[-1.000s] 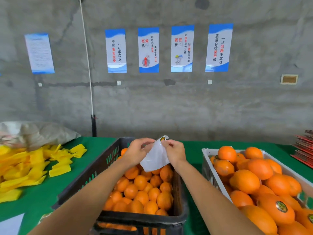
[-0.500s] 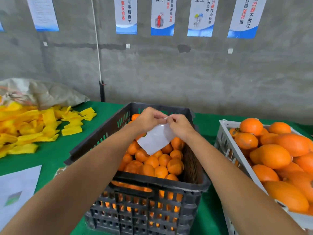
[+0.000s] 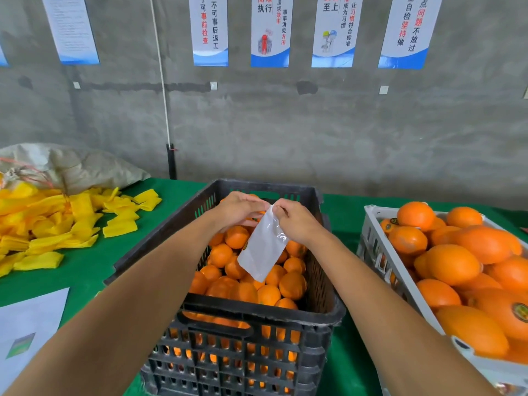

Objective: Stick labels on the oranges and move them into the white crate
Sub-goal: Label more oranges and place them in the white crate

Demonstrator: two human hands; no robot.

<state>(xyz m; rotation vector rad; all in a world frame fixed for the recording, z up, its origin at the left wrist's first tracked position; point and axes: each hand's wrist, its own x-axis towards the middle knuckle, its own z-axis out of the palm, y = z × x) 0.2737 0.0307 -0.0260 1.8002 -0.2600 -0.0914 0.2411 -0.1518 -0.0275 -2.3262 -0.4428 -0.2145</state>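
Left hand (image 3: 238, 208) and right hand (image 3: 294, 221) both pinch the top edge of a white label sheet (image 3: 261, 252), held above the black crate (image 3: 257, 318) of oranges (image 3: 268, 294). White crate (image 3: 374, 252), right, holds labelled oranges.

The label sheet (image 3: 261, 248) now hangs lower and longer than a moment ago, dangling down over the oranges in the black crate (image 3: 243, 315). Both hands have dropped from chest height to just above the fruit (the sticker seen at the sheet's top corner earlier no longer shows).
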